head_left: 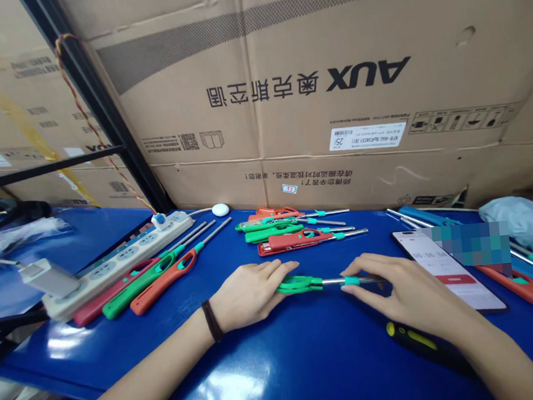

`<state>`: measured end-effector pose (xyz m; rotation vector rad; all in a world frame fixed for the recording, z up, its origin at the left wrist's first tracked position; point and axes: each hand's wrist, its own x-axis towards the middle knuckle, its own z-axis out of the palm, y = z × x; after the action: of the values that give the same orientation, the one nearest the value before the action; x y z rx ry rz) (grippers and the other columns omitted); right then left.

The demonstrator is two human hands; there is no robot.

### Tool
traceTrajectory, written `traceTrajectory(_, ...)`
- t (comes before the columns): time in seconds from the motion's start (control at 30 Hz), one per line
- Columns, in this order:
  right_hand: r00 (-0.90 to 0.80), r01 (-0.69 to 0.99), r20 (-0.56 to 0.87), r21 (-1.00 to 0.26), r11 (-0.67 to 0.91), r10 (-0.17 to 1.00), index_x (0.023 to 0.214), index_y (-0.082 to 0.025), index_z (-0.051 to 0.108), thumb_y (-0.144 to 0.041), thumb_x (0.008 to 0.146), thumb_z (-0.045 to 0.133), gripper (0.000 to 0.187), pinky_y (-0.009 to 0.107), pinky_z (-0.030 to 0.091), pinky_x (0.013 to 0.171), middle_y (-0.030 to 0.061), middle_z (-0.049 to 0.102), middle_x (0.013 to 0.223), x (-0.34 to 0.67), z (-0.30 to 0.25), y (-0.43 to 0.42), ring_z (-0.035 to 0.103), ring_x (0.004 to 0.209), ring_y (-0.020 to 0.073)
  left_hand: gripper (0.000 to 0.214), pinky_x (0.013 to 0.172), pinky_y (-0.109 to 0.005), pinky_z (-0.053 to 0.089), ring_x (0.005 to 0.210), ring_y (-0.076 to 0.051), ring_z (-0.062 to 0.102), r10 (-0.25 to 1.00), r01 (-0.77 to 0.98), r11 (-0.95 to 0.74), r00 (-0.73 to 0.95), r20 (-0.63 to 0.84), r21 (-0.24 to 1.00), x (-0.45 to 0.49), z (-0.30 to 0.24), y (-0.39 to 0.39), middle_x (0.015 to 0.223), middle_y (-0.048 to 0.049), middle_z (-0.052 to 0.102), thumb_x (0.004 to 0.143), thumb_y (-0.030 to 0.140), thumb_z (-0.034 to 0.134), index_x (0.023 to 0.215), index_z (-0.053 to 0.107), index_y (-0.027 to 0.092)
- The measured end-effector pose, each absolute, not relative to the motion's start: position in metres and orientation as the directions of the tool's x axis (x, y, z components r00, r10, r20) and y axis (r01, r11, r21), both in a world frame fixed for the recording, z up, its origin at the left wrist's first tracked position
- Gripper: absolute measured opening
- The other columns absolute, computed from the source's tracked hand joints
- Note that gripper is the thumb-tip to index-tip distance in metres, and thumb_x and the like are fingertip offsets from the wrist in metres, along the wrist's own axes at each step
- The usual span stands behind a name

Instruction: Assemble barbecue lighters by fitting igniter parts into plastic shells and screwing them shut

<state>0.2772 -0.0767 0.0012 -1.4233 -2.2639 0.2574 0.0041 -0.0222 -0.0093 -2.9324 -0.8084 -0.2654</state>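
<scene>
My left hand [246,292], with a dark band at the wrist, is closed over the handle of a green gas lighter [304,284], which lies level just above the blue table. The lighter's metal tube points right. My right hand [407,287] pinches that tube with thumb and fingertips, at a small teal piece [350,280] that sits around it. The tube's far end is partly hidden behind my right fingers. Below my right hand lies a black and yellow screwdriver handle [421,340], partly covered by the forearm.
Beyond my hands lie several red and green lighters [293,240]. To the left, three lighters [162,284] lean by a white power strip [126,253] with a plugged-in charger [49,278]. At right are a phone [460,279], more lighters [531,295] and a cloth-like bundle [520,218]. Cardboard boxes [280,37] stand behind.
</scene>
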Motion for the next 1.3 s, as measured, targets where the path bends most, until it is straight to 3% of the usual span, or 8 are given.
traceTrajectory(0.13,-0.351,0.8,0.287,-0.402,0.445,0.891,0.093,-0.028,0.062,-0.034,0.085,0.057,0.011,0.029,0.052,0.075,-0.0026,0.068,0.095,0.276,0.0,-0.075,0.066,0.083,0.0167,0.052,0.071,-0.035,0.054,0.087,-0.023,0.065,0.507,0.527,-0.846,0.841,0.188,-0.078,0.006,-0.009,-0.023,0.103,-0.0098,0.063,0.095,0.051,0.033,0.131,0.035,0.015)
traceTrajectory(0.37,-0.345,0.756,0.429,-0.4,0.518,0.835,0.092,-0.025,0.064,-0.031,0.085,0.057,0.011,0.026,0.053,0.07,-0.0005,0.069,0.09,0.272,0.0,-0.078,0.066,0.081,0.0159,0.042,0.077,-0.036,0.054,0.096,-0.023,0.064,0.561,0.576,-0.818,0.793,0.235,0.009,0.002,-0.008,-0.023,0.114,-0.0099,0.062,0.098,0.041,0.034,0.131,0.033,0.017)
traceTrajectory(0.6,-0.431,0.745,0.482,-0.288,0.602,0.763,0.094,-0.022,0.064,-0.03,0.089,0.054,0.014,0.029,0.053,0.069,0.0022,0.068,0.085,0.265,-0.003,-0.077,0.065,0.078,0.0178,0.04,0.078,-0.034,0.054,0.099,-0.022,0.064,0.562,0.556,-0.826,0.796,0.225,0.094,0.004,-0.008,-0.026,0.116,-0.0085,0.061,0.098,0.039,0.034,0.133,0.029,0.02)
traceTrajectory(0.93,-0.421,0.764,0.415,-0.316,0.562,0.806,0.1,-0.023,0.062,-0.025,0.089,0.051,0.015,0.03,0.054,0.074,0.0034,0.068,0.093,0.262,-0.003,-0.081,0.065,0.085,0.018,0.043,0.072,-0.034,0.054,0.089,-0.022,0.064,0.535,0.559,-0.825,0.821,0.2,-0.086,0.004,-0.005,-0.026,0.104,-0.0076,0.059,0.095,0.028,0.042,0.134,0.028,0.017)
traceTrajectory(1.1,-0.445,0.754,0.424,-0.298,0.585,0.789,0.101,-0.023,0.062,-0.025,0.09,0.051,0.016,0.03,0.054,0.073,0.0034,0.068,0.091,0.259,-0.003,-0.081,0.064,0.085,0.0185,0.03,0.065,-0.028,0.052,0.079,-0.019,0.065,0.523,0.554,-0.824,0.825,0.212,-0.121,0.005,-0.003,-0.027,0.096,-0.005,0.061,0.094,0.028,0.043,0.123,0.045,0.019)
traceTrajectory(1.3,-0.496,0.755,0.392,-0.248,0.608,0.775,0.105,-0.023,0.063,-0.025,0.091,0.05,0.02,0.033,0.054,0.074,0.0039,0.07,0.095,0.247,-0.01,-0.084,0.065,0.09,0.0219,0.038,0.054,-0.021,0.045,0.067,-0.016,0.067,0.493,0.525,-0.847,0.834,0.246,-0.08,0.01,-0.009,-0.032,0.078,-0.0008,0.066,0.094,0.049,0.041,0.117,0.052,0.021)
